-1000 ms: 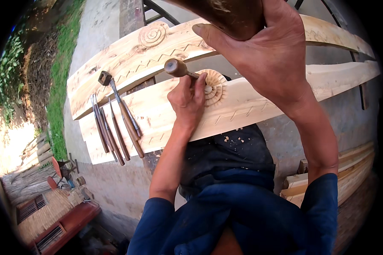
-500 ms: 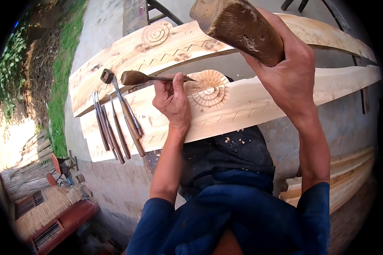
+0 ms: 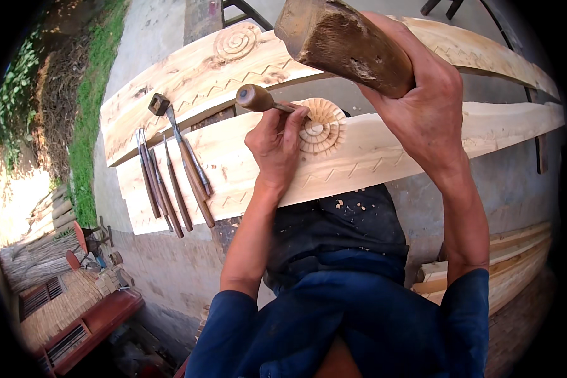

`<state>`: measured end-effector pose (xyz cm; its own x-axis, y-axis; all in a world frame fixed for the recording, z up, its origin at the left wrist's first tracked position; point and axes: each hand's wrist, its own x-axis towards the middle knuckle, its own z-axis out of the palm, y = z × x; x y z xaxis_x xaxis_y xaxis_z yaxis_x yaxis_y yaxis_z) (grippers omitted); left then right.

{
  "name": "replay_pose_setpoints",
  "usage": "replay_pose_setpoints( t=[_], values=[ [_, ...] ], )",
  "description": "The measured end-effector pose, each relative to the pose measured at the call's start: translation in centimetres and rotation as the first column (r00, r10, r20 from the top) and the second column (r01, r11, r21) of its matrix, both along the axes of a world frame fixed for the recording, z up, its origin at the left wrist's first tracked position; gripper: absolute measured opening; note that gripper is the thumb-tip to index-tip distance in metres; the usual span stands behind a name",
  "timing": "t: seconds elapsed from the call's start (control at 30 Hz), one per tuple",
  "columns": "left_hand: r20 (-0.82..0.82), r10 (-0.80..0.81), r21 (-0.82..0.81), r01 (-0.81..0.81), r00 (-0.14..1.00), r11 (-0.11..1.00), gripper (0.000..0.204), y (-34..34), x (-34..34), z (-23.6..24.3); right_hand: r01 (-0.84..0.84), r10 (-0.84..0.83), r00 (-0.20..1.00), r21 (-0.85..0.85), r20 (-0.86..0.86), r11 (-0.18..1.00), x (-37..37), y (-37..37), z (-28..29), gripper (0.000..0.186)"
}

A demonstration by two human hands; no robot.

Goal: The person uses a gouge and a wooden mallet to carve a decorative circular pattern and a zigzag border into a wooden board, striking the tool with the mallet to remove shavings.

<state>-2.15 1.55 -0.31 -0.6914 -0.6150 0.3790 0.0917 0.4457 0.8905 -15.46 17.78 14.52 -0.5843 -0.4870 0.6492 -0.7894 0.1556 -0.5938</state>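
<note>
Gripping a raised mallet point(image 3: 353, 50) in your right hand point(image 3: 425, 94), you pinch a chisel point(image 3: 256, 98) in your left hand point(image 3: 274, 145) at the carved spiral point(image 3: 326, 129) on the nearer board point(image 3: 372, 148); the chisel's tip is hard to make out. More tools point(image 3: 176, 189) lie across that board, to the left.

Pale carved plank point(image 3: 233, 160), wood-handled tools point(image 3: 176, 186) across it

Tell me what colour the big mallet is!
The mallet is brown, seen best in the head view.
</note>
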Motion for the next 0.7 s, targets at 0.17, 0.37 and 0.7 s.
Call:
replay_pose_setpoints(
  t=[0.17, 0.37, 0.7],
  values=[
    [-0.01, -0.016, -0.032, 0.016, 1.0, 0.999, 0.007, -0.1, 0.0, -0.1, -0.06, 0.06, 0.997, -0.006, 0.047, 0.998, -0.8, 0.2, -0.4, 0.055],
    [0.001, -0.003, -0.07, 0.003, 1.0, 0.998, 0.008, -0.1, 0.0, 0.0, -0.043, 0.043, 0.999, -0.012, 0.01, 0.999, -0.4, -0.3, -0.3, 0.055],
    [0.0, -0.012, -0.234, 0.011, 1.0, 0.972, 0.01, -0.2, 0.1, -0.2, -0.098, 0.089, 0.991, -0.09, -0.101, 0.991, -0.9, -1.0, 1.0, 0.055]
  ],
)
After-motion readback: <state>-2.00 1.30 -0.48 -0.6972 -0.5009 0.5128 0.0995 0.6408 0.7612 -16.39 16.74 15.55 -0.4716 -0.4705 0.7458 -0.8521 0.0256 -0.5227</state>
